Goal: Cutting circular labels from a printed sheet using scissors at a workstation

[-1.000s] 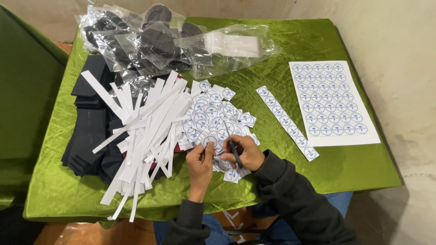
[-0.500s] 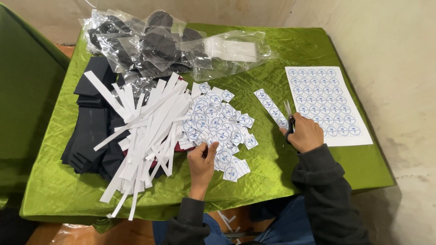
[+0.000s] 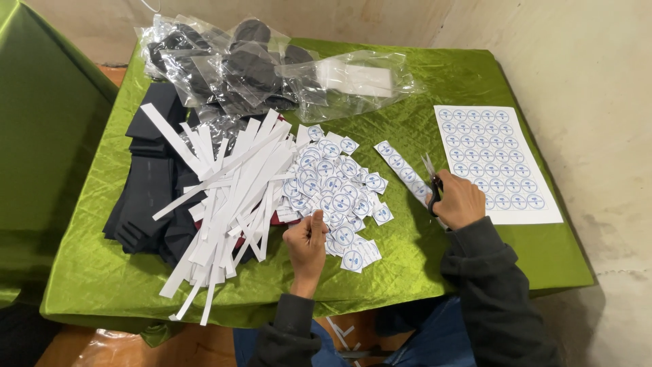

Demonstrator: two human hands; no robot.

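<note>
One pair of scissors [image 3: 430, 182] sits in the right hand [image 3: 460, 200], fingers wrapped round the dark handles, blades pointing up toward the far edge of the table [image 3: 441, 75]. Blade tips lie at the strip of round stickers [image 3: 402, 168], a narrow run of blue-and-white circles lying diagonally between the sticker pile and the uncut sheet. Right hand rests over the near end of that strip and touches the left edge of the sticker sheet [image 3: 496, 160], which lies flat near the table's right edge, rows of circles intact.

Left hand [image 3: 307, 243] near the front edge, loosely curled, fingertips at the near side of the pile of cut stickers [image 3: 339, 187]; whether it pinches one square, cannot tell. Pile is small white squares, each with a blue circle, heaped around mid-table.

Left of the pile: a loose heap of white paper offcuts [image 3: 224, 197], long strips fanned out, some overhanging the front edge. Under and beside them, toward the left edge, folded black fabric pieces [image 3: 146, 183]. Along the far edge, clear plastic bags [image 3: 272, 71] holding dark items, one bag holding something white.

Table cover is shiny green cloth, wrinkled. Both sleeves dark.
</note>
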